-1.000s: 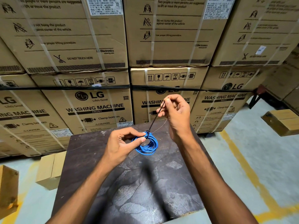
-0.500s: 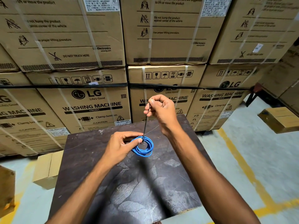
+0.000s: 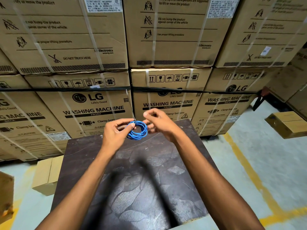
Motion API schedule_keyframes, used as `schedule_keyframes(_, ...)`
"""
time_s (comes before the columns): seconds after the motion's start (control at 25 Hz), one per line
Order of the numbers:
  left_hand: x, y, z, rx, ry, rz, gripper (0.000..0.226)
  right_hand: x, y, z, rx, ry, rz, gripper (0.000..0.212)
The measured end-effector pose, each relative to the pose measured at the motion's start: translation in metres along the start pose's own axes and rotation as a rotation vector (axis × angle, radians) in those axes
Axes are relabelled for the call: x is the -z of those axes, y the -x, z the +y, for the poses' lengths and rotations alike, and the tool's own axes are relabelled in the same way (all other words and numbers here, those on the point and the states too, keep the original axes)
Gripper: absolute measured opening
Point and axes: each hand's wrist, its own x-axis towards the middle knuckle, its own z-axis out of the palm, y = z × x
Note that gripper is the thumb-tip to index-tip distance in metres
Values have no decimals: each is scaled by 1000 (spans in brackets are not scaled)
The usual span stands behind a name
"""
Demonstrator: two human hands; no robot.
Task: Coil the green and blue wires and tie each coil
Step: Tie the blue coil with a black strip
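The blue wire coil (image 3: 139, 131) is held just above the far edge of the dark table (image 3: 132, 180). My left hand (image 3: 116, 131) pinches the coil's left side between thumb and fingers, where a thin black tie (image 3: 131, 110) wraps the coil. The tie's tail sticks up freely. My right hand (image 3: 157, 124) is blurred by motion just right of the coil, its fingers loosely spread and holding nothing; its fingertips are close to the coil's right edge. No green wire is in view.
Stacked washing machine cartons (image 3: 93, 107) form a wall right behind the table. A small cardboard box (image 3: 48, 175) sits on the floor at the left, another box (image 3: 287, 123) at the right. Yellow lines (image 3: 245, 166) mark the concrete floor.
My right hand has let go of the tie's tail and dropped down to the coil's right side. The coil and my left hand have lifted slightly toward the table's far edge.
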Motion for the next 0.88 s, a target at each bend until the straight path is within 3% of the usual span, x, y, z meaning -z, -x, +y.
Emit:
schedule_keyframes(0.12,-5,-11,0,-2,-9,21,20,-1,10,19,-18,1,-78,14)
schedule_keyframes(0.28,-25,-18,-5,26,11,5,21,5,-2,35,55,-32,99,10)
schedule_keyframes(0.44,-57,-36,-23,68,35,-36,20,26,-11,58,14,-188,226,11)
schedule_keyframes(0.64,-138,-50,-73,218,74,-156,26,86,-24,108,9,-151,433,8)
schedule_keyframes(0.88,-273,-44,-166,390,3,-315,30,184,-40,220,-181,-71,681,18)
